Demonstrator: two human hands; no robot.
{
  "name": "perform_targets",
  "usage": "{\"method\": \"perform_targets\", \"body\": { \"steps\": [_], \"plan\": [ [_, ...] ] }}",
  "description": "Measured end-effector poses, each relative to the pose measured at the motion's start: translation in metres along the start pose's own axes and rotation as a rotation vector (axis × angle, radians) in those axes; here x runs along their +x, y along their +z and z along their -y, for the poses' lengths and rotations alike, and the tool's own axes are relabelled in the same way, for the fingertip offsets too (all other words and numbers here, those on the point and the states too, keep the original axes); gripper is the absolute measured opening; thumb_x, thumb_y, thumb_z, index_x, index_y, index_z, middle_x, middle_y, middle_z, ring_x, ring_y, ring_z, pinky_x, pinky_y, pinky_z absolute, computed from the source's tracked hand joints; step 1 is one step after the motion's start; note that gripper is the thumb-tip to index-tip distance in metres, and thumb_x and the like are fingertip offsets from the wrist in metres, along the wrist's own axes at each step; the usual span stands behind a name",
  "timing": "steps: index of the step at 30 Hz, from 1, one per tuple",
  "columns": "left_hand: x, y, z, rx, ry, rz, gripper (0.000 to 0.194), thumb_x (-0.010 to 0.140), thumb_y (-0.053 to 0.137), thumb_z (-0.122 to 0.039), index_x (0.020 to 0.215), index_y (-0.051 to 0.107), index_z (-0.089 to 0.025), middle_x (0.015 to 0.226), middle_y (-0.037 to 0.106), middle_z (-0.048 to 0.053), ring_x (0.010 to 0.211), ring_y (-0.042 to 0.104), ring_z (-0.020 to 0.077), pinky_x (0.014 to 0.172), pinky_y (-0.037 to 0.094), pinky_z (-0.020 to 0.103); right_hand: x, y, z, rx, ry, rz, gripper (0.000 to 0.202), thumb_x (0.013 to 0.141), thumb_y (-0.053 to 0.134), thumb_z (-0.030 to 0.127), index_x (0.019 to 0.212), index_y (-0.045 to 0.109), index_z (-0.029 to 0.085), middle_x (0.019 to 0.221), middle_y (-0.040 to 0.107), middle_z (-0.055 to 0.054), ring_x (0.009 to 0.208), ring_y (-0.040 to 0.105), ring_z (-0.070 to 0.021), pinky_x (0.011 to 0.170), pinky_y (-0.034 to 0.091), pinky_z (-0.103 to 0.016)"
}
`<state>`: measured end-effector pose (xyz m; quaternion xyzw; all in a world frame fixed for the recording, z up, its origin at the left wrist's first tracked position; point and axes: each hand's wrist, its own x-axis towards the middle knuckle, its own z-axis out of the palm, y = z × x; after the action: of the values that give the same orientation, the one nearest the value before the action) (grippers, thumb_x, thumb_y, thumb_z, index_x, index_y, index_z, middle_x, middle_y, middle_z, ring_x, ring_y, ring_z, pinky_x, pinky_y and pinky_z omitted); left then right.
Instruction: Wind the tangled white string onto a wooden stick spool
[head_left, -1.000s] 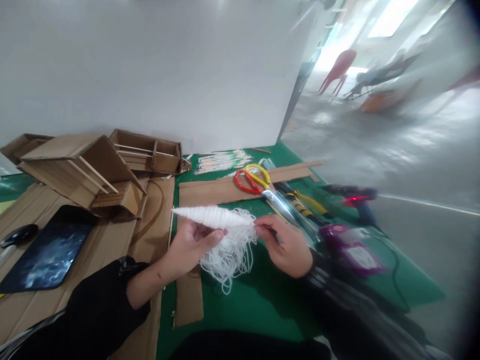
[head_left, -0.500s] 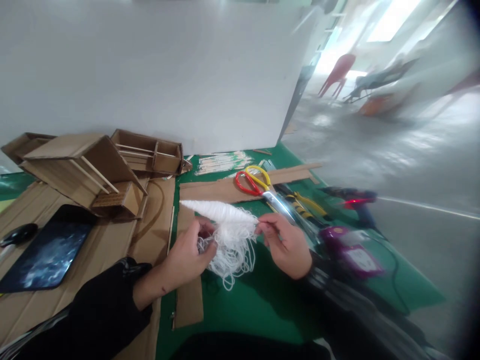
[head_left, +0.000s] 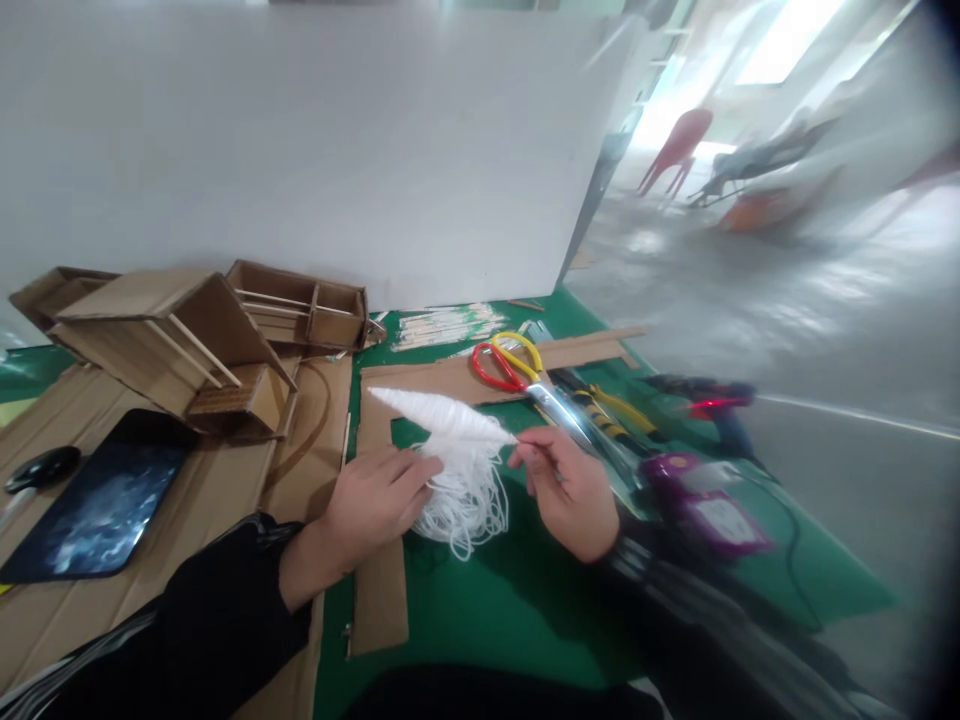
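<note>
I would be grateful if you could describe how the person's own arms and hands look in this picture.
The left hand and right hand are bare, with no gloves, rings or watch visible. The left sleeve and right sleeve are long and black, marked with pale stripes. The right sleeve's stripes are blurred.

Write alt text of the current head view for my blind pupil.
The right hand pinches one end of a tapered white string bundle, while the left hand touches loose loops below. Scissors lie beyond on a green table, cardboard boxes at left.
</note>
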<state>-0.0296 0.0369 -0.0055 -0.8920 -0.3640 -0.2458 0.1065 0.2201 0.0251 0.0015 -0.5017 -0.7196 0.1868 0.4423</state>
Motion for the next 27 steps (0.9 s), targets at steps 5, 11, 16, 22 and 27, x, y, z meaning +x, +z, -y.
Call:
{"method": "perform_targets", "body": {
  "steps": [5, 11, 16, 22, 27],
  "plan": [
    [-0.001, -0.001, 0.003, -0.011, -0.065, -0.039, 0.005, 0.086, 0.055, -0.017, 0.084, 0.056, -0.022, 0.083, 0.069, 0.002, 0.075, 0.064, 0.0183, 0.063, 0.045, 0.028, 0.001, -0.002, 0.000, -0.026, 0.036, -0.040, 0.011, 0.097, 0.044, 0.028, 0.095, 0.053, 0.022, 0.073, 0.064, 0.000, 0.050, 0.056, -0.0113, 0.053, 0.046, -0.026],
    [0.000, -0.005, 0.009, -0.027, -0.137, -0.082, 0.004, 0.083, 0.060, -0.021, 0.083, 0.056, -0.022, 0.075, 0.068, 0.000, 0.069, 0.063, 0.0174, 0.060, 0.043, 0.027, 0.002, -0.001, -0.001, -0.017, 0.042, -0.062, 0.012, 0.097, 0.043, 0.029, 0.096, 0.053, 0.022, 0.073, 0.064, 0.000, 0.049, 0.054, -0.0112, 0.052, 0.046, -0.026],
    [0.003, -0.008, 0.010, 0.041, -0.123, -0.109, 0.002, 0.081, 0.061, -0.019, 0.082, 0.061, -0.021, 0.086, 0.067, 0.005, 0.082, 0.061, 0.0218, 0.065, 0.045, 0.029, 0.002, -0.001, -0.001, -0.021, 0.044, -0.062, 0.012, 0.097, 0.044, 0.029, 0.095, 0.054, 0.022, 0.074, 0.064, 0.000, 0.047, 0.053, -0.0102, 0.051, 0.045, -0.026],
    [0.005, -0.008, 0.011, 0.002, -0.046, -0.068, 0.012, 0.088, 0.056, -0.019, 0.097, 0.063, -0.019, 0.096, 0.070, 0.005, 0.089, 0.060, 0.0219, 0.080, 0.046, 0.034, 0.003, -0.002, 0.003, 0.041, 0.070, -0.066, 0.014, 0.097, 0.044, 0.031, 0.094, 0.053, 0.021, 0.074, 0.064, 0.000, 0.045, 0.053, -0.0095, 0.049, 0.045, -0.025],
    [0.006, -0.007, 0.009, -0.009, -0.060, -0.008, 0.022, 0.089, 0.053, -0.020, 0.109, 0.062, -0.021, 0.092, 0.070, 0.005, 0.083, 0.059, 0.0219, 0.077, 0.045, 0.034, 0.004, 0.004, 0.014, 0.334, 0.246, 0.026, 0.018, 0.098, 0.042, 0.037, 0.094, 0.047, 0.021, 0.076, 0.065, 0.000, 0.040, 0.052, -0.0083, 0.042, 0.042, -0.024]
  ]
}}
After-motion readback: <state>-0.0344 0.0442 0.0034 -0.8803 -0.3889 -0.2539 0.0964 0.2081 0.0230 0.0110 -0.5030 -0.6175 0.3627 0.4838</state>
